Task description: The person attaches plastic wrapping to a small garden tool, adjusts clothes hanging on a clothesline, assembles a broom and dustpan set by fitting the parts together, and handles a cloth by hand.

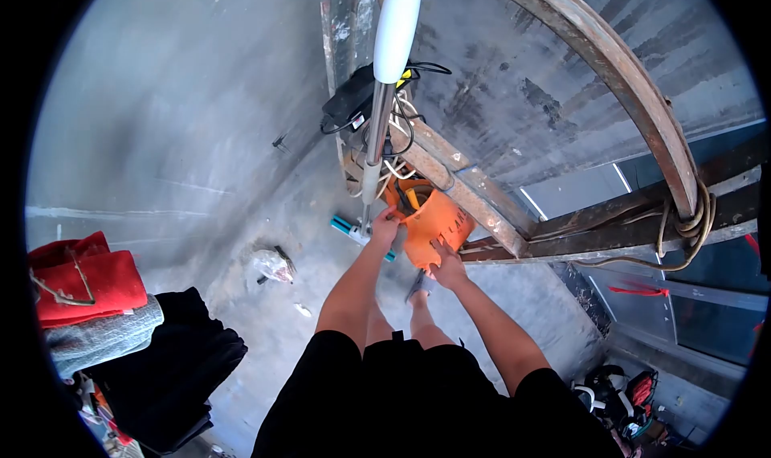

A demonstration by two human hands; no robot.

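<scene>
An orange bag with dark lettering hangs beside the rusty metal frame. Its mouth is open at the upper left, and a yellow item and something dark show inside. My left hand is closed on the bag's left edge. Lower down, my right hand has its fingers bent against the bag's front, gripping the orange material. Just left of my left hand, a mop or squeegee with a white and metal pole leans upright, its teal head on the floor.
Above the bag, a black case and cables hang at the rusty frame. A curved metal bar arches to the right. Crumpled plastic lies on the concrete floor. Red and black cloths hang at the left.
</scene>
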